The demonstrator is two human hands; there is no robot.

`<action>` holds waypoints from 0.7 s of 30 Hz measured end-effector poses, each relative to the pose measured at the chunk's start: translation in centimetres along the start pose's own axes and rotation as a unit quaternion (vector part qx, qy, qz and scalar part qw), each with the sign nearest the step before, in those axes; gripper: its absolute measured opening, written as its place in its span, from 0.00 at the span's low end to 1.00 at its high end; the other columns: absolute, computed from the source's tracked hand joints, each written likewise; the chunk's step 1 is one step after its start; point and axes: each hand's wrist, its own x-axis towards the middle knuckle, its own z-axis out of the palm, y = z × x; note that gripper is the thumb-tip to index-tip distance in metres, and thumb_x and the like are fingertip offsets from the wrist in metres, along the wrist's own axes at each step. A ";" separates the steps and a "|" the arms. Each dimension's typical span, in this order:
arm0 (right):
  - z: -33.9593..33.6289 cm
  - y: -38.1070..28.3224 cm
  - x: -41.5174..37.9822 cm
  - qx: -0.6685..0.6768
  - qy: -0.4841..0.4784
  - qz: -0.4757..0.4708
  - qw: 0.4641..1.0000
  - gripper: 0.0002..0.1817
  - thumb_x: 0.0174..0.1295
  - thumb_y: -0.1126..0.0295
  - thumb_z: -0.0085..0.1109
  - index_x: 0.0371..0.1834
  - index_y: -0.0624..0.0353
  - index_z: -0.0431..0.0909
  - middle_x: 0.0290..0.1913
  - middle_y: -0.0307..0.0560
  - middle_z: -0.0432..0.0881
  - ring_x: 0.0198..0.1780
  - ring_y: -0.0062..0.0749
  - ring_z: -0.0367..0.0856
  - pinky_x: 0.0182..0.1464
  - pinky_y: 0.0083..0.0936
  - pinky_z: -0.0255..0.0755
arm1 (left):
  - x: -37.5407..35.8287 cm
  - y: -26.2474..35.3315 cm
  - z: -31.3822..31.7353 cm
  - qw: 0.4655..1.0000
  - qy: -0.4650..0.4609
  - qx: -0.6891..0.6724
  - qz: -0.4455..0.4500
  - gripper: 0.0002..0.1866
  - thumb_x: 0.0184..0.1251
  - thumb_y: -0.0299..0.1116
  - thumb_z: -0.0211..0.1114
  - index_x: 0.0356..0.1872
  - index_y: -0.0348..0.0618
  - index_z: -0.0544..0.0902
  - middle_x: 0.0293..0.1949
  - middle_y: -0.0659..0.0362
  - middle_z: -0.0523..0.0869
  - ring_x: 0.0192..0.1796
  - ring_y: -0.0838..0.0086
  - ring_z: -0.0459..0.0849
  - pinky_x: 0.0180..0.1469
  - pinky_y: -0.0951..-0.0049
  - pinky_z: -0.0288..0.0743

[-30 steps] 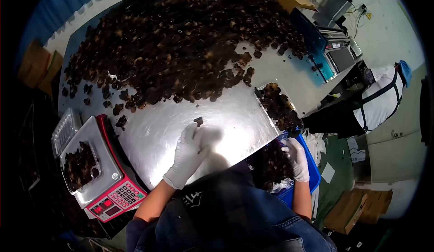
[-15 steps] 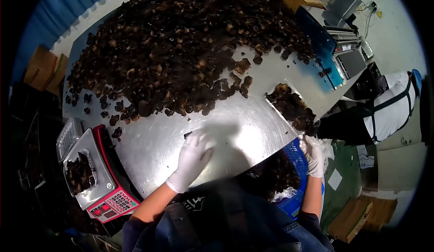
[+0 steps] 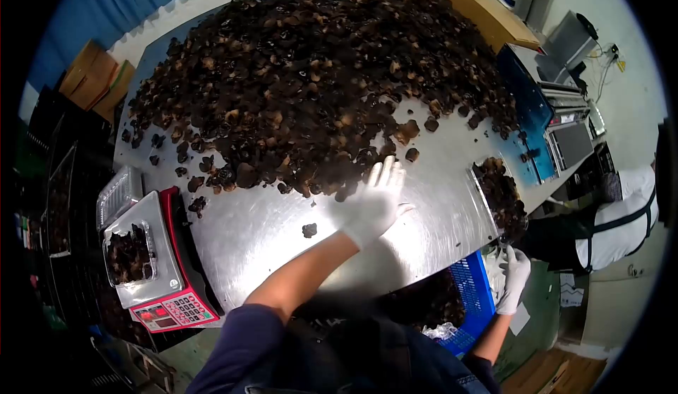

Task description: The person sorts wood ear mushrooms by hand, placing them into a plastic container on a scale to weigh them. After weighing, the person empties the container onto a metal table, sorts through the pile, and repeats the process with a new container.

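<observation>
My left hand (image 3: 372, 207), in a white glove, is over the metal table (image 3: 247, 253), its fingers stretched toward the near edge of a large pile of dark dried pieces (image 3: 282, 83), probably fungus. It holds nothing. One loose piece (image 3: 309, 231) lies to its left. My right hand (image 3: 515, 279), also gloved, is beyond the table's near right edge, just below a tray (image 3: 483, 198) full of dark pieces. Its fingers are bent together; what they hold, if anything, is hidden.
A red scale (image 3: 176, 311) at the left bears a clear box of dark pieces (image 3: 130, 254). Beside it are clear empty boxes (image 3: 119, 195). A blue basket (image 3: 474, 288) sits below the table edge. At the right a person (image 3: 621, 214) in white bends over.
My left hand has moved forward and right, up to the pile, and its fingers have spread out. A loose piece now shows on the metal where it was. The camera view has shifted.
</observation>
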 end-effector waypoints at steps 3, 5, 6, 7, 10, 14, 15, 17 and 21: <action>4.6 -4.8 -4.3 0.086 0.074 -0.212 0.971 0.17 0.67 0.66 0.62 0.53 0.69 0.80 0.42 0.48 0.87 0.41 0.33 0.87 0.46 0.26 0.79 | -3.0 -4.4 2.2 0.967 0.009 0.238 -0.094 0.32 0.72 0.52 0.57 0.72 0.45 0.70 0.76 0.48 0.64 0.80 0.55 0.55 0.79 0.52 0.48; 9.3 -11.0 -7.0 0.048 -0.014 -0.246 0.968 0.19 0.67 0.67 0.62 0.58 0.65 0.79 0.53 0.57 0.84 0.56 0.40 0.83 0.60 0.31 0.73 | -5.5 -6.9 -1.2 0.976 0.032 0.170 -0.135 0.27 0.68 0.46 0.62 0.68 0.56 0.74 0.75 0.50 0.65 0.78 0.50 0.57 0.77 0.48 0.49; 11.7 -12.9 -6.9 0.029 -0.043 -0.294 0.955 0.22 0.66 0.67 0.63 0.62 0.62 0.76 0.59 0.60 0.79 0.62 0.44 0.78 0.65 0.33 0.69 | -6.2 -7.6 -2.8 0.978 0.040 0.139 -0.154 0.28 0.67 0.44 0.63 0.68 0.55 0.74 0.74 0.48 0.65 0.78 0.49 0.57 0.77 0.48 0.50; 14.4 -14.4 -6.2 0.010 -0.071 -0.342 0.937 0.25 0.65 0.67 0.63 0.65 0.59 0.74 0.65 0.63 0.75 0.68 0.49 0.73 0.70 0.36 0.65 | -6.7 -8.3 -4.0 0.978 0.051 0.107 -0.173 0.28 0.66 0.42 0.64 0.68 0.53 0.73 0.74 0.47 0.64 0.78 0.47 0.56 0.76 0.47 0.50; 22.3 -18.8 -2.1 0.015 -0.052 -0.394 0.918 0.33 0.64 0.60 0.64 0.73 0.54 0.67 0.75 0.64 0.60 0.76 0.55 0.59 0.75 0.43 0.55 | -8.4 -10.2 -4.7 0.973 0.085 0.116 -0.183 0.31 0.62 0.38 0.66 0.69 0.54 0.73 0.73 0.45 0.64 0.78 0.46 0.55 0.76 0.46 0.49; 30.2 -22.8 2.2 -0.069 0.007 -0.434 0.898 0.37 0.65 0.49 0.62 0.74 0.52 0.66 0.77 0.64 0.57 0.76 0.58 0.56 0.76 0.46 0.52 | -10.3 -13.5 -5.2 0.955 0.089 0.155 -0.236 0.33 0.58 0.36 0.67 0.69 0.54 0.71 0.74 0.47 0.64 0.78 0.47 0.54 0.77 0.46 0.48; 31.3 -23.5 1.8 -0.033 -0.038 -0.416 0.908 0.38 0.63 0.47 0.63 0.73 0.52 0.68 0.74 0.63 0.62 0.75 0.57 0.58 0.75 0.48 0.53 | -10.9 -14.0 -5.9 0.950 0.083 0.156 -0.259 0.35 0.57 0.34 0.68 0.70 0.54 0.70 0.73 0.46 0.64 0.78 0.46 0.54 0.77 0.46 0.49; 31.1 -26.5 -3.3 0.022 -0.192 -0.398 0.897 0.39 0.59 0.44 0.66 0.71 0.51 0.71 0.69 0.60 0.69 0.72 0.56 0.62 0.73 0.49 0.56 | -12.2 -14.5 -7.3 0.944 0.074 0.139 -0.291 0.36 0.57 0.33 0.68 0.71 0.52 0.70 0.74 0.45 0.63 0.78 0.46 0.55 0.76 0.46 0.50; 35.2 -27.5 -12.8 0.012 -0.121 -0.463 0.878 0.40 0.51 0.44 0.72 0.67 0.49 0.75 0.66 0.52 0.71 0.65 0.52 0.67 0.65 0.44 0.65 | -15.1 -13.4 -7.4 0.929 0.171 0.065 -0.322 0.38 0.59 0.28 0.63 0.74 0.43 0.63 0.75 0.40 0.59 0.76 0.43 0.56 0.76 0.46 0.49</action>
